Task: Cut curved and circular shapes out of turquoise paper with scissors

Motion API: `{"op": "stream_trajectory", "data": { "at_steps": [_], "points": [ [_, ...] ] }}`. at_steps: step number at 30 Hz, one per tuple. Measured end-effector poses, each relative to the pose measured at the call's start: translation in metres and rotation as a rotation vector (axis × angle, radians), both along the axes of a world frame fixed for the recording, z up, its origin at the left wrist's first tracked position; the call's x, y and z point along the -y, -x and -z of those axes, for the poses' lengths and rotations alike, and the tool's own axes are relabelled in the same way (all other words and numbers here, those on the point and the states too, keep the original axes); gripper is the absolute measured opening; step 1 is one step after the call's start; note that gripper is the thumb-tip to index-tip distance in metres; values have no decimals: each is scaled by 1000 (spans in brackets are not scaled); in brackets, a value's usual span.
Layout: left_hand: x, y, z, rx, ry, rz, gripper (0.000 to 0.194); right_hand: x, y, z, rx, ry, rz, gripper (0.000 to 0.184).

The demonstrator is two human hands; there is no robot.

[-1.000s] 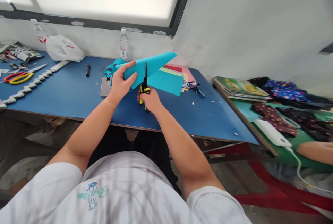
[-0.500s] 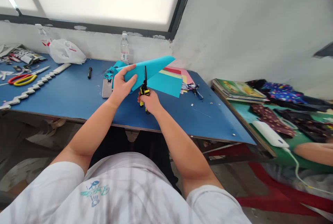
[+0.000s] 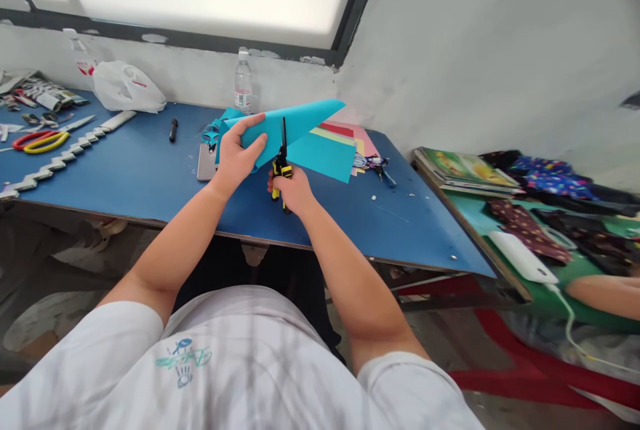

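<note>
My left hand (image 3: pixel 241 149) is closed on a sheet of turquoise paper (image 3: pixel 305 115), held above the blue table with its far right end curled up. In my right hand (image 3: pixel 293 188) are black and yellow scissors (image 3: pixel 283 167), their dark blades pointing away from me against the paper. Whether the blades are apart is too small to tell. Blue paper cutouts (image 3: pixel 212 133) and the edge of a grey phone-like slab (image 3: pixel 205 163) show just left of the left hand. Beneath the held sheet, another turquoise sheet (image 3: pixel 330 155) lies over pink, red and yellow paper (image 3: pixel 364 139).
A water bottle (image 3: pixel 243 83) stands by the wall. Left on the table (image 3: pixel 125 180) lie a black marker (image 3: pixel 173 131), red-yellow scissors (image 3: pixel 47 141), a folded-paper chain (image 3: pixel 65 162) and a white plastic bag (image 3: pixel 127 87). At right, books (image 3: pixel 465 167) and a white power bank (image 3: pixel 523 257) sit near another person's arm (image 3: pixel 607 295).
The camera view has shifted slightly. Both hands keep their grips, and the scissors and turquoise paper appear a little higher and further right.
</note>
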State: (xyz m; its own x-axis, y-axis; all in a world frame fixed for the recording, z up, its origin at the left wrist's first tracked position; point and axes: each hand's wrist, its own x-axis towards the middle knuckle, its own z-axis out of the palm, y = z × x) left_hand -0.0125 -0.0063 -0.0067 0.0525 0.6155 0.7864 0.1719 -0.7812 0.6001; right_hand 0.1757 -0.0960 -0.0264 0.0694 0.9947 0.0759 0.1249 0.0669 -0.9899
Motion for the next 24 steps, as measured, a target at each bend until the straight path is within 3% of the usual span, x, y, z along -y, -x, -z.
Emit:
{"op": "stream_trajectory", "data": {
  "at_steps": [7,24],
  "points": [
    [0,1,-2,-2,16,19,84,-4,-3,7,22,-13,-14,18],
    [5,-1,-5,-21,33,-47,74,-14,-7,18,-10,-33,-25,20]
  ]
}}
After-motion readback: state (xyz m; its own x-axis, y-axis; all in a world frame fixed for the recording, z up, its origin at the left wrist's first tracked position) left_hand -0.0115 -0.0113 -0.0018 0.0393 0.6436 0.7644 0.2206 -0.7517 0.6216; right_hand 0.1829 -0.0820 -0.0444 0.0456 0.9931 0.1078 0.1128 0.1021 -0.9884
